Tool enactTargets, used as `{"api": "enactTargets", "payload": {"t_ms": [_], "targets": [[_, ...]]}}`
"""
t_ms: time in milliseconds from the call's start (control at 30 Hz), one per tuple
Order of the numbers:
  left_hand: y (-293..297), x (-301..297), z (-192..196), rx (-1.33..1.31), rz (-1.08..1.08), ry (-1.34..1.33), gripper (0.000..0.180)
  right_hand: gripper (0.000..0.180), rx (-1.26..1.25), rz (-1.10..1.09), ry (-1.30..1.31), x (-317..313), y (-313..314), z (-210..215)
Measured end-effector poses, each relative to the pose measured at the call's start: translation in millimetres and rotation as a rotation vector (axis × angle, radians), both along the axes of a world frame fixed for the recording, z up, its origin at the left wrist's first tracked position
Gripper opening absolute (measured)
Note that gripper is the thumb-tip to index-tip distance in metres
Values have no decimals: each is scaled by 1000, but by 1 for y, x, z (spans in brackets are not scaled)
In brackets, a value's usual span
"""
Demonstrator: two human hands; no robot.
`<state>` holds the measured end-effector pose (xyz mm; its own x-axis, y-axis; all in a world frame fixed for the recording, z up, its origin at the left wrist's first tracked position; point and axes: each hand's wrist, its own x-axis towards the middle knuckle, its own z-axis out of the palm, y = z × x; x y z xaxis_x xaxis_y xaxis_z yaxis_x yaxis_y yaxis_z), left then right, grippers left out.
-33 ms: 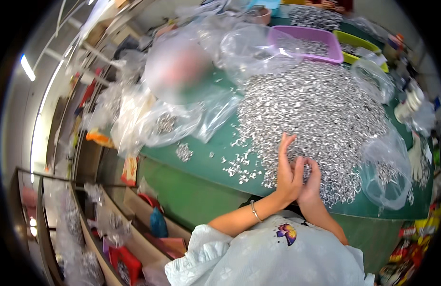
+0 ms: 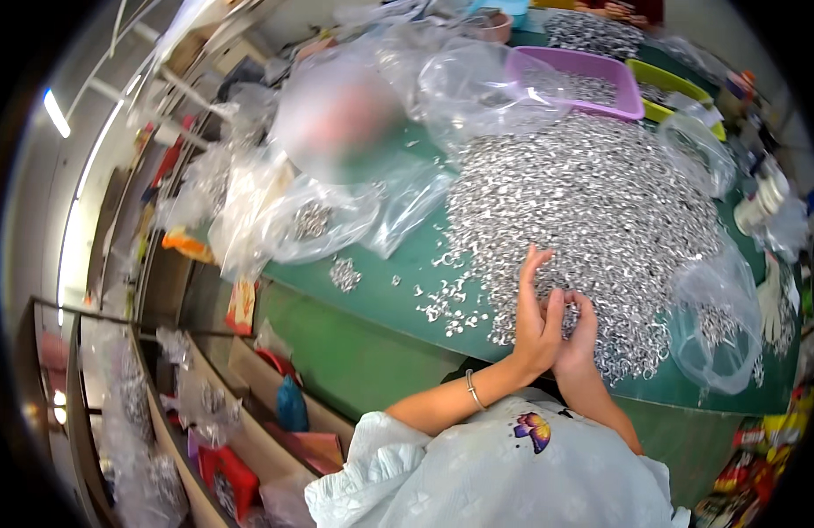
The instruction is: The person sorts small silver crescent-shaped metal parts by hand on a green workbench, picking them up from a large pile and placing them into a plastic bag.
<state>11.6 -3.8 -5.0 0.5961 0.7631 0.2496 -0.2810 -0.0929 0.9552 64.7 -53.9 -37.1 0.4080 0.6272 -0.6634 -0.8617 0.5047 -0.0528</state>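
My left hand [image 2: 536, 327], with a bracelet [image 2: 474, 390] on its wrist, is over the near edge of a large heap of small silvery metal pieces [image 2: 583, 194]. One finger points up and away, while the thumb side presses in toward the other hand. My right hand [image 2: 579, 333] is curled against it, its fingertips meeting the left ones. Whatever is pinched between them is too small and too hidden to make out. Loose metal pieces [image 2: 451, 308] lie scattered left of the heap on the green tabletop [image 2: 394, 312].
Behind the heap stand a purple basin [image 2: 631, 101] and a yellow-green tray [image 2: 671, 79], both holding metal pieces. Clear plastic bags [image 2: 715, 326] lie at right, with more bags [image 2: 328, 220] at left. A white bottle [image 2: 761, 201] stands far right. Shelving [image 2: 222, 396] runs along the left.
The whole scene has shifted slightly rightward in the picture. My hands keep almost the same pose, still together over the heap's near edge.
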Motion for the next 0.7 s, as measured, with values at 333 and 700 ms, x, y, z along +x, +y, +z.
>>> {"api": "enactTargets", "payload": {"t_ms": [333,700], "targets": [[44,-96,-40,-61,514,183,24,17,283,-14,71,19,-12,5],[138,-151,-82,391,771,660,41,17,229,47,26,16,-4,10]]}}
